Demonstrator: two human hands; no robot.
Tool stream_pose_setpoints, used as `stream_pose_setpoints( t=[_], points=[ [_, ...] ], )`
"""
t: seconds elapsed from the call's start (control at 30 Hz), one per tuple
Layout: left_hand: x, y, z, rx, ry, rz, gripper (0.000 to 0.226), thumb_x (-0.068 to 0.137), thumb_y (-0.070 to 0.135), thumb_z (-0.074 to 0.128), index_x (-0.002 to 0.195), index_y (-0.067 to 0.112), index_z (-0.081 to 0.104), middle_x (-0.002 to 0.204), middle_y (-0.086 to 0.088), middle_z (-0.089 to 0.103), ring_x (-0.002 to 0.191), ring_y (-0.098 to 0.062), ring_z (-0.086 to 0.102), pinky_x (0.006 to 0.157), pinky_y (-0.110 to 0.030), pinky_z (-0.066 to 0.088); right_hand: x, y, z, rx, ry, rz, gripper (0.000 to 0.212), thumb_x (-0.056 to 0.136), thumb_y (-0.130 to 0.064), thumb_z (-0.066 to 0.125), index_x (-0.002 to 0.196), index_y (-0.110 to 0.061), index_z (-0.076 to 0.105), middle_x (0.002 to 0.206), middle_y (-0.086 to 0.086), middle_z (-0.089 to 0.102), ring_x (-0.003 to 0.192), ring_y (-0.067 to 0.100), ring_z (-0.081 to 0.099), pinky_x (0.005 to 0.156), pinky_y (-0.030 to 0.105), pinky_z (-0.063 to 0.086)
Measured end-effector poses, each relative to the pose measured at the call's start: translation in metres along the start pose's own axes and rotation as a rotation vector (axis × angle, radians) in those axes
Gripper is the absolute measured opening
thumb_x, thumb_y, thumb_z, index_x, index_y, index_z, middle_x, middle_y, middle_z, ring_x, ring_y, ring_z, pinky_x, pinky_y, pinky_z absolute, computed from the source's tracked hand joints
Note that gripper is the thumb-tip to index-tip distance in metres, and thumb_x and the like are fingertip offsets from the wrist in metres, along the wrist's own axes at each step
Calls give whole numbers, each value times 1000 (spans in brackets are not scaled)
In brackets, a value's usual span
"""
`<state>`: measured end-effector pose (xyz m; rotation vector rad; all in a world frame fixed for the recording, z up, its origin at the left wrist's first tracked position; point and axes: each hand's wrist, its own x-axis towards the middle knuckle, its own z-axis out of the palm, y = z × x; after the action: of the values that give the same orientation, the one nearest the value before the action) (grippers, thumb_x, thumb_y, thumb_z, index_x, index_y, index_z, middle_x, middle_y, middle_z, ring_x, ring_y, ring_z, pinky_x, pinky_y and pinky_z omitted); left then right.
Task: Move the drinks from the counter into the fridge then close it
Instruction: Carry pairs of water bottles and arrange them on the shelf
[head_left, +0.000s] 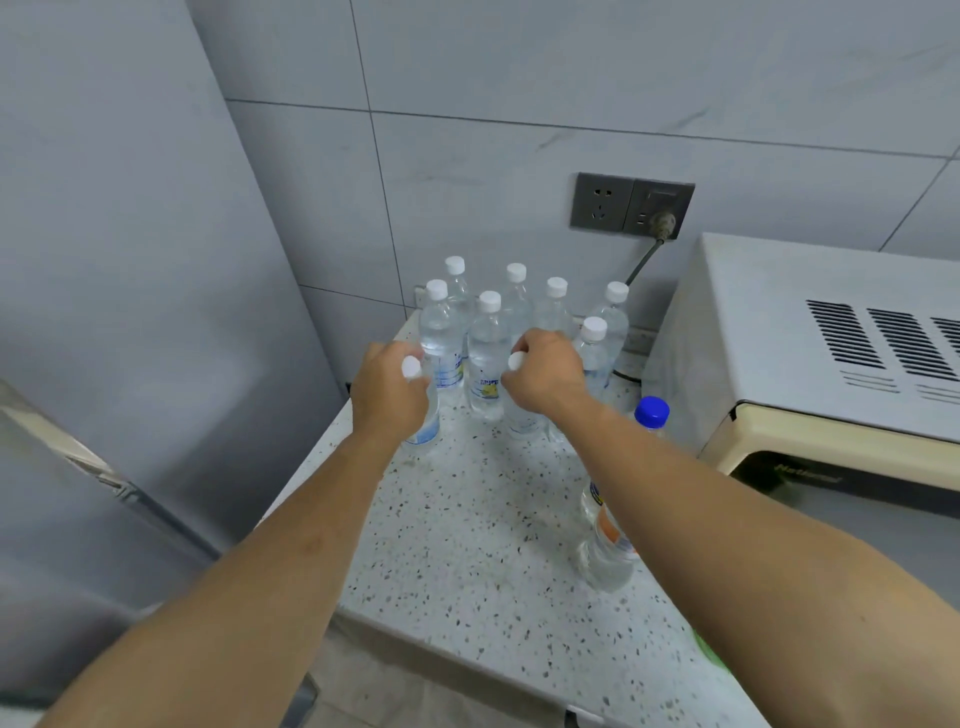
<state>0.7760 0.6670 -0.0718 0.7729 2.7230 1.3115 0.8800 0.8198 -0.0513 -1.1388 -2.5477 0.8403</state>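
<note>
Several clear white-capped drink bottles (488, 358) stand clustered at the back of the speckled counter (467, 545). My left hand (387, 392) is wrapped around the neck of a front-left bottle (425, 434), whose white cap shows above my fingers. My right hand (545, 371) grips another white-capped bottle (522, 423) beside it. A blue-capped bottle with an orange label (608, 530) stands alone nearer to me, partly behind my right forearm. The grey fridge (130, 260) rises at the left, and its door edge (78, 467) shows at lower left.
A cream microwave (810, 364) fills the right side of the counter. A dark wall socket (631, 205) with a plugged-in cable sits above the bottles on the tiled wall. The counter's front edge lies near my elbows.
</note>
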Motion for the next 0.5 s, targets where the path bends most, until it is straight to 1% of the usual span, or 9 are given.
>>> stream_pose_setpoints(
  t=[0.03,0.1,0.17,0.2,0.27,0.33,0.37,0.43,0.5],
  points=[
    [-5,0,-2,-13,15,-6,27,89,10,69,114,18,65,108,6,47,96,-20,54,78,-29,39,-4,1,0,23,4,-4,25,81,-15,73,101,-14,59,118,9,56,89,23,58,63,24,41],
    [-15,-1,-7,-54,41,-26,35,87,9,70,120,18,63,114,3,55,99,-19,55,82,-31,44,-13,2,-2,77,14,-5,22,79,-17,74,95,-15,59,110,6,61,85,20,57,52,21,34],
    [-25,-5,-12,-118,57,-38,42,86,9,71,125,19,60,121,1,61,105,-21,58,87,-35,49,-21,3,-2,131,12,4,21,77,-19,74,93,-15,61,102,4,64,81,18,58,50,21,35],
    [-30,-6,-15,-139,67,-40,44,85,10,72,126,21,59,122,0,63,105,-21,59,87,-35,50,-25,3,-2,152,7,8,20,76,-20,74,92,-15,62,98,3,65,79,17,58,50,20,36],
    [-42,-10,-17,-157,94,-40,46,84,12,73,126,24,58,118,1,64,100,-20,61,78,-29,48,-34,2,1,185,-7,9,19,75,-22,74,89,-16,63,92,1,66,76,16,58,51,20,38],
    [-54,-15,-16,-173,124,-19,45,84,13,73,125,26,59,117,3,65,98,-19,61,74,-25,46,-42,3,4,211,-23,2,18,76,-24,74,87,-18,62,88,-1,65,79,17,60,55,22,42],
    [-58,-16,-16,-179,136,-10,45,84,14,73,124,26,59,116,4,65,98,-19,60,74,-27,48,-46,4,5,219,-17,0,18,76,-25,74,87,-19,62,89,-1,65,82,18,61,60,24,44],
    [-65,-19,-15,-190,162,-6,43,83,16,73,123,27,59,112,5,65,103,-23,59,77,-37,53,-53,9,10,246,28,-9,18,78,-27,73,90,-18,64,96,2,66,89,21,62,69,29,50],
    [-69,-26,-10,-213,164,-16,43,84,20,72,123,29,57,115,7,62,109,-24,56,84,-41,53,-62,18,23,330,91,-16,27,77,-33,76,96,-17,66,100,6,66,93,23,62,76,34,53]
  ],
)
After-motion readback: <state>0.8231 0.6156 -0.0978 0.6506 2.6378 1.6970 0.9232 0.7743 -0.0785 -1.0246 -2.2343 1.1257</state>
